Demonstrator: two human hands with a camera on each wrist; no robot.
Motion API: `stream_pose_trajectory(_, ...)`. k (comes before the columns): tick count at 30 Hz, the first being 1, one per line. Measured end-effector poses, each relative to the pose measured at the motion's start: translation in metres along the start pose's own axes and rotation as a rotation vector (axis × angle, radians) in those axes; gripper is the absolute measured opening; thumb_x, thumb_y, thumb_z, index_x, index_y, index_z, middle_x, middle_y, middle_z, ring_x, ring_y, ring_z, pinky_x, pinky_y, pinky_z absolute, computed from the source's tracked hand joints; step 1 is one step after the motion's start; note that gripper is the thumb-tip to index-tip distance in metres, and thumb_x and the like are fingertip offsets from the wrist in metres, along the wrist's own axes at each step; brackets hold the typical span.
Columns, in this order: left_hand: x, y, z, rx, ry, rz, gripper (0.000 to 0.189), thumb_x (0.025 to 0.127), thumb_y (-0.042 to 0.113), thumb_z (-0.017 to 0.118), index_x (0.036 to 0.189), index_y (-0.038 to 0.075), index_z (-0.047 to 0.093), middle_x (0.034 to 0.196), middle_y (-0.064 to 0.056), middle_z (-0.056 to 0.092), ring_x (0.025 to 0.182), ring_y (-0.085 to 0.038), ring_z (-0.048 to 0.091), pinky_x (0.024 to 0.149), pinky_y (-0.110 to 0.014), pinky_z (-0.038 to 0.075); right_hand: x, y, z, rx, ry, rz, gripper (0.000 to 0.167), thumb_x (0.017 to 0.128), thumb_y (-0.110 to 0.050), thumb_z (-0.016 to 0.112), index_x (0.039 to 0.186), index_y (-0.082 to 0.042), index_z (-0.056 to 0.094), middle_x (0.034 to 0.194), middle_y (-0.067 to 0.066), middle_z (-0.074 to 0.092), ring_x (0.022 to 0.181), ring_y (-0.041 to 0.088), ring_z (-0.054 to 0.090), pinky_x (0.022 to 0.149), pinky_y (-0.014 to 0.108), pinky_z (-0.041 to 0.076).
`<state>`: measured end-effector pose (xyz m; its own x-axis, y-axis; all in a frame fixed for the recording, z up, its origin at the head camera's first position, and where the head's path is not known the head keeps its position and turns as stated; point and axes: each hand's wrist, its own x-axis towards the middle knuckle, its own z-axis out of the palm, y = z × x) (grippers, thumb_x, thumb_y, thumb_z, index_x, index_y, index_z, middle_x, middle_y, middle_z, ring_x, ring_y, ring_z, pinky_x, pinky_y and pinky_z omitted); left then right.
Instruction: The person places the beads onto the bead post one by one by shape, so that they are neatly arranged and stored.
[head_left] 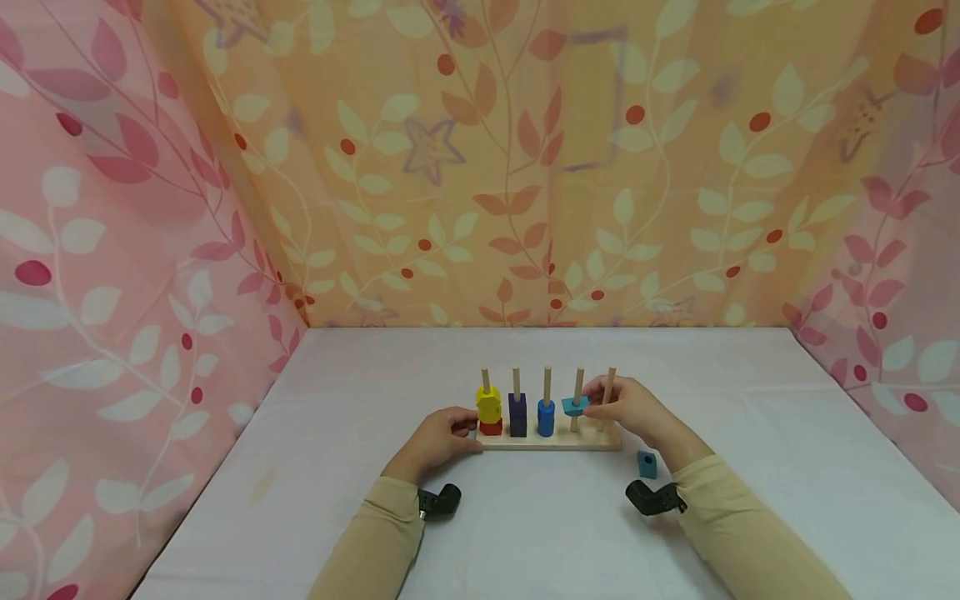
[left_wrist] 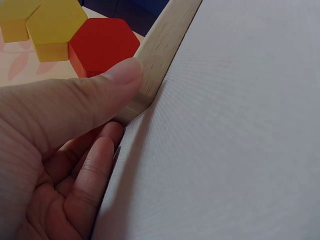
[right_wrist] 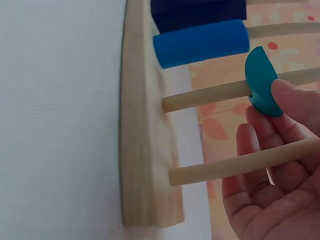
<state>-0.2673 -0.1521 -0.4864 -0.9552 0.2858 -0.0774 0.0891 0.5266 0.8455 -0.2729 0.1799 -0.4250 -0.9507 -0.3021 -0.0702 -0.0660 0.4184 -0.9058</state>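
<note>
My left hand [head_left: 441, 439] holds the left end of a wooden peg stand's base [head_left: 551, 446], its thumb on the front edge in the left wrist view. My right hand [head_left: 630, 408] pinches a teal half-round block [right_wrist: 262, 80], which is threaded partway down the second peg from the right, above the base. The rightmost peg [right_wrist: 240, 161] is bare and passes in front of the right palm in the right wrist view. On the other pegs sit yellow blocks [head_left: 489, 402] over a red hexagonal block [left_wrist: 105, 46], dark purple blocks [head_left: 517, 417] and a blue cylinder stack [head_left: 546, 419].
A loose teal block [head_left: 647, 464] with a hole lies on the white tabletop [head_left: 540, 533], right of the stand and near the right wrist. Black wrist-worn devices [head_left: 441, 501] sit on both wrists. Patterned curtains [head_left: 480, 167] enclose the back and sides.
</note>
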Motion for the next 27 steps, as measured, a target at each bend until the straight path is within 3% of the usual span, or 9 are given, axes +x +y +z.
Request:
stream_pose_trajectory(9,-0.001,0.001,-0.001,-0.004,-0.004,0.004,0.053,0.07,0.025,0.079,0.118,0.013,0.061,0.114,-0.002,0.06,0.104,-0.014,0.057,0.09,-0.03,0.047,0.003,0.011,0.008,0.0,-0.015,0.006,0.026,0.075,-0.012,0.074,0.095,0.0,0.062,0.084,0.007,0.058,0.082,0.021,0.05,0.073,0.03,0.044)
stream_pose_trajectory(20,-0.002,0.002,-0.001,-0.006,-0.004,0.011,0.053,0.07,0.024,0.079,0.118,0.012,0.061,0.114,-0.003,0.06,0.104,-0.014,0.057,0.09,-0.03,0.047,0.004,0.016,0.012,-0.013,-0.055,-0.018,0.019,0.075,-0.002,0.072,0.09,0.003,0.063,0.077,0.006,0.055,0.076,0.02,0.049,0.069,0.03,0.045)
stream_pose_trajectory(27,0.0,0.002,-0.002,0.002,-0.006,0.011,0.053,0.07,0.024,0.079,0.119,0.013,0.061,0.114,-0.002,0.06,0.104,-0.014,0.056,0.09,-0.03,0.047,0.004,0.014,0.013,-0.116,-0.025,0.037,0.018,0.074,-0.005,0.074,0.089,-0.002,0.065,0.08,0.005,0.06,0.078,0.019,0.051,0.07,0.029,0.044)
